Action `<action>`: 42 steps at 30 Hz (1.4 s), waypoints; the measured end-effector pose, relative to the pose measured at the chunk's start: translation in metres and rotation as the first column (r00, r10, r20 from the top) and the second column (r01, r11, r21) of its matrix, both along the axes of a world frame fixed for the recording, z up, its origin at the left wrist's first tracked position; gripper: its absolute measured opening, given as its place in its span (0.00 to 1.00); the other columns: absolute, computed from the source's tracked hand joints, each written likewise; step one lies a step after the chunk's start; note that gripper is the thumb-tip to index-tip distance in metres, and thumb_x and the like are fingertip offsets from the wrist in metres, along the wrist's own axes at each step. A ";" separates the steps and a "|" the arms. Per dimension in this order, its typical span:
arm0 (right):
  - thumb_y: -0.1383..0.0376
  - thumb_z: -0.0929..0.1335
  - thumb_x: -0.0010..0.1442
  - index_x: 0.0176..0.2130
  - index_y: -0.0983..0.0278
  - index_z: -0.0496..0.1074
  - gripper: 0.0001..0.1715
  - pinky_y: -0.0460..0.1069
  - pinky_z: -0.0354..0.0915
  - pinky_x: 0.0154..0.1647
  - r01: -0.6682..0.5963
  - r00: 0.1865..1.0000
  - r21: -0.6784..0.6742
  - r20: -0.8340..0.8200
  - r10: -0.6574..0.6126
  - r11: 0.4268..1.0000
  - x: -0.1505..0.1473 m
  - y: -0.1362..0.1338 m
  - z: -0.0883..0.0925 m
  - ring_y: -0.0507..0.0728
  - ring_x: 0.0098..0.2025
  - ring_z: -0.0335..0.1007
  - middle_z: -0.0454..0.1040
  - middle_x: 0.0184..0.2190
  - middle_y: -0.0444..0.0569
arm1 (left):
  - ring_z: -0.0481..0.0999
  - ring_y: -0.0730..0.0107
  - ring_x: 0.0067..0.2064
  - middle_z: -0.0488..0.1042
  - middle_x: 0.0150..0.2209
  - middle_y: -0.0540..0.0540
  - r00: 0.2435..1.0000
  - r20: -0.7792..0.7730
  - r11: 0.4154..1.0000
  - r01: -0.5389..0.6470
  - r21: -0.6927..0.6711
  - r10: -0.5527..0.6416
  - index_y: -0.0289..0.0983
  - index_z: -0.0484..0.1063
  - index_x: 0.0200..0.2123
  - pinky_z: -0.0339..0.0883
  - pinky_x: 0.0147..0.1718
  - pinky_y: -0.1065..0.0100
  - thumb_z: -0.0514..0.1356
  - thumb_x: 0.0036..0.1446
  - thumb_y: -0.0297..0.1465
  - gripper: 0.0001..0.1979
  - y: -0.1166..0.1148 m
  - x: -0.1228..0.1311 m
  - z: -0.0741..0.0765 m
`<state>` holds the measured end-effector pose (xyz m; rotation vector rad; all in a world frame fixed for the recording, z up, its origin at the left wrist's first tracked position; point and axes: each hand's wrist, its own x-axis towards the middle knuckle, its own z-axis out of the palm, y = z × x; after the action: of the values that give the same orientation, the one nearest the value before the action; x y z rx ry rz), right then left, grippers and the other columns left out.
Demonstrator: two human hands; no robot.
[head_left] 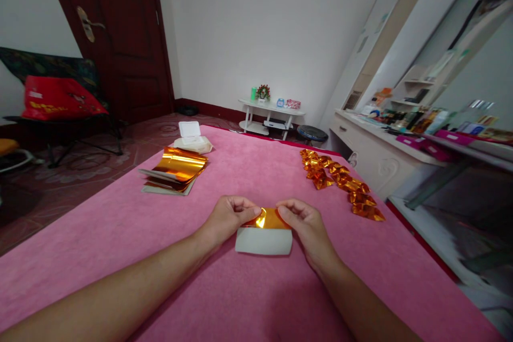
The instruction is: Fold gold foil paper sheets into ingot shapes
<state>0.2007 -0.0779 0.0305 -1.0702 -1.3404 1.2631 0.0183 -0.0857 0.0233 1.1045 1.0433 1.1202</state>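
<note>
From the head view, looking forward and down: a person's left hand [228, 219] and right hand [306, 227] meet at the near centre of a pink cloth [248, 171], holding one small piece of gold foil paper [274, 220] between them. Each hand is closed in a narrow pinch, thumb on top, one at the left end and one at the right end of the shiny band. The piece lies directly between the hands, its long axis running left to right, so neither hand is nearer. A pale, plain strip [263, 242] shows along its near side, below the thumbs. To the far left sits a loose, curling stack of gold sheets [182, 163], with a white packet [194, 143] just beyond it. To the right, crumpled-looking folded gold pieces [340, 175] lie in a slanting cluster.
</note>
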 end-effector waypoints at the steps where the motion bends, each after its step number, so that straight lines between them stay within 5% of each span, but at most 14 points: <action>1: 0.58 0.73 0.46 0.30 0.64 0.74 0.13 0.46 0.62 0.27 -0.018 0.999 -0.005 0.031 0.018 1.000 -0.001 -0.001 0.001 0.53 0.27 0.68 0.74 0.27 0.46 | 0.68 0.76 0.22 0.75 0.22 0.46 1.000 -0.013 1.000 0.010 0.003 -0.010 0.31 0.75 0.25 0.59 0.22 0.74 0.68 0.43 0.39 0.15 0.000 0.001 -0.001; 10: 0.61 0.71 0.48 0.24 0.65 0.71 0.09 0.45 0.59 0.24 0.059 0.979 0.116 0.186 -0.080 0.992 0.000 -0.001 0.001 0.51 0.23 0.63 0.70 0.21 0.44 | 0.69 0.75 0.23 0.76 0.25 0.45 0.993 0.004 0.991 0.122 -0.050 -0.122 0.30 0.75 0.29 0.60 0.23 0.74 0.68 0.42 0.40 0.18 -0.006 0.003 0.002; 13: 0.60 0.70 0.50 0.23 0.65 0.69 0.11 0.45 0.58 0.22 -0.001 0.970 0.113 0.242 -0.027 0.994 -0.001 -0.002 0.004 0.51 0.22 0.63 0.69 0.20 0.43 | 0.69 0.74 0.23 0.76 0.25 0.45 0.992 -0.024 0.992 0.119 -0.039 -0.120 0.30 0.76 0.29 0.59 0.23 0.73 0.68 0.42 0.40 0.17 -0.007 0.002 -0.001; 20: 0.63 0.68 0.52 0.23 0.64 0.71 0.09 0.43 0.55 0.22 -0.143 0.816 0.209 0.578 -0.004 0.967 -0.006 -0.013 0.010 0.50 0.23 0.63 0.70 0.20 0.43 | 0.61 0.80 0.20 0.68 0.19 0.50 0.974 -0.167 0.984 0.168 0.062 -0.156 0.30 0.73 0.24 0.52 0.20 0.75 0.68 0.41 0.39 0.17 -0.011 0.010 -0.008; 29: 0.62 0.63 0.58 0.20 0.64 0.66 0.17 0.44 0.51 0.23 -0.117 0.696 0.368 0.693 -0.188 0.922 -0.004 -0.012 0.014 0.49 0.22 0.59 0.66 0.18 0.42 | 0.50 0.82 0.19 0.55 0.15 0.56 0.944 -0.298 0.980 0.177 0.088 -0.144 0.33 0.62 0.17 0.42 0.17 0.75 0.65 0.44 0.44 0.22 -0.013 0.007 -0.008; 33: 0.58 0.64 0.58 0.18 0.64 0.62 0.20 0.44 0.49 0.21 -0.119 0.752 0.245 0.655 -0.074 0.962 0.001 -0.004 0.009 0.48 0.21 0.55 0.61 0.17 0.41 | 0.49 0.82 0.19 0.53 0.15 0.56 0.921 -0.346 0.968 0.229 0.104 -0.181 0.34 0.59 0.15 0.40 0.17 0.74 0.62 0.47 0.45 0.24 -0.010 0.002 -0.007; 37: 0.61 0.68 0.52 0.26 0.65 0.65 0.09 0.42 0.51 0.19 -0.175 0.893 -0.057 0.411 0.182 0.983 0.005 -0.001 0.010 0.47 0.19 0.58 0.64 0.19 0.39 | 0.50 0.81 0.19 0.52 0.15 0.56 0.870 -0.426 0.949 0.306 0.074 -0.247 0.34 0.59 0.16 0.42 0.17 0.75 0.61 0.48 0.46 0.24 0.001 -0.014 -0.001; 42: 0.65 0.66 0.51 0.31 0.63 0.62 0.07 0.41 0.50 0.15 -0.304 0.902 -0.177 0.262 0.343 0.936 -0.006 -0.012 0.012 0.46 0.14 0.56 0.63 0.16 0.35 | 0.55 0.79 0.20 0.58 0.17 0.55 0.762 -0.645 0.953 0.233 0.193 -0.056 0.34 0.63 0.18 0.46 0.19 0.75 0.60 0.50 0.45 0.21 0.021 -0.039 0.002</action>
<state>0.1946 -0.0898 0.0422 -1.1928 -1.7340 1.4978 -0.0203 -0.0644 0.0257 1.8320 1.3157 0.7716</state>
